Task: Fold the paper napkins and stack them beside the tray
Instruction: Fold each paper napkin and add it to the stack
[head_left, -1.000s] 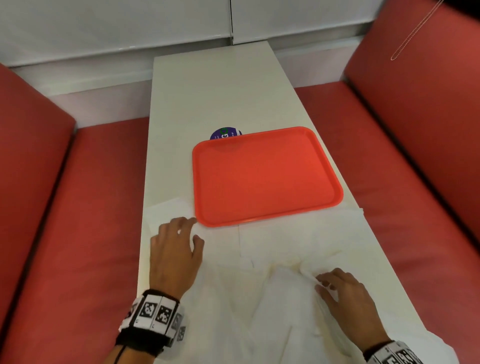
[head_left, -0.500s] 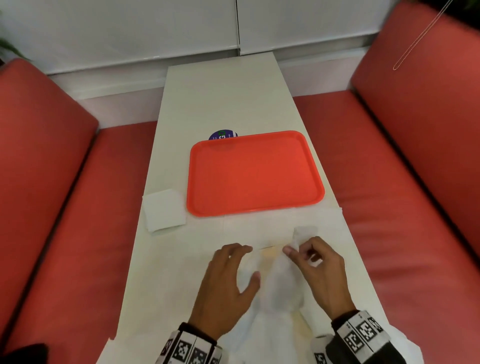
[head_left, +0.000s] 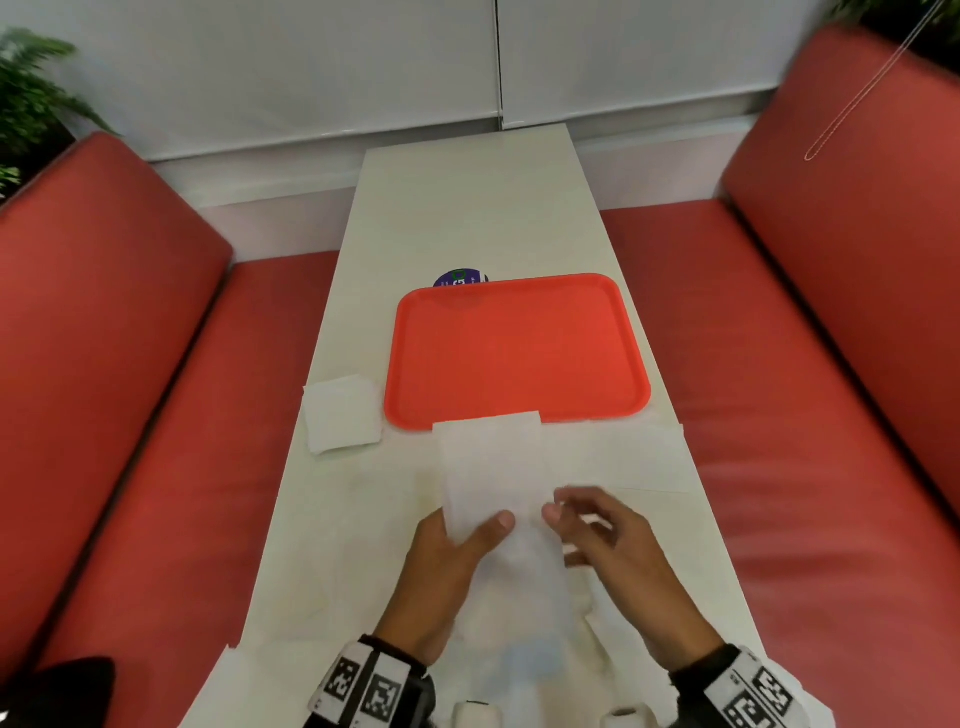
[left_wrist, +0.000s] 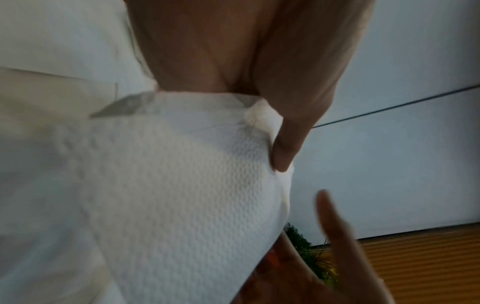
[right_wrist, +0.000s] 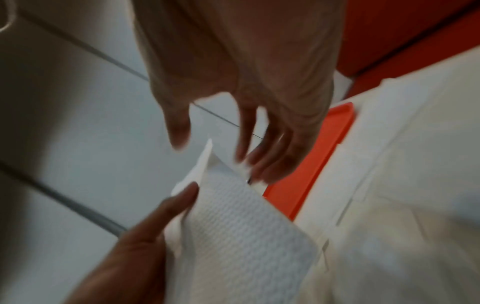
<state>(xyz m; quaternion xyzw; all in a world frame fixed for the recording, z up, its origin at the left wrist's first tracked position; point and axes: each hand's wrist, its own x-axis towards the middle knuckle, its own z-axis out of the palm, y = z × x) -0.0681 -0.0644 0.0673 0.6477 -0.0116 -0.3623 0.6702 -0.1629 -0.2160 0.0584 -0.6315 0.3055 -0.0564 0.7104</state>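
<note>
An orange tray (head_left: 514, 348) lies on the white table (head_left: 467, 208). One folded white napkin (head_left: 343, 413) sits just left of the tray. My left hand (head_left: 467, 540) grips a long, narrow folded napkin (head_left: 491, 467) by its near end, thumb on top (left_wrist: 285, 144). The napkin (left_wrist: 182, 195) is raised, and its far edge overlaps the tray's near rim. My right hand (head_left: 571, 512) is blurred at the napkin's right edge. Its thumb and fingers (right_wrist: 259, 160) are spread apart beside the napkin's edge (right_wrist: 233, 216), and grip nothing that I can see.
Several unfolded napkins (head_left: 623, 457) lie spread over the near part of the table under my hands. A purple round sticker (head_left: 460, 278) peeks out behind the tray. Red benches (head_left: 130, 364) flank the narrow table on both sides.
My left hand went from lying flat to gripping the napkin, which now stretches up toward the tray. My right hand let go of the corner it pinched.
</note>
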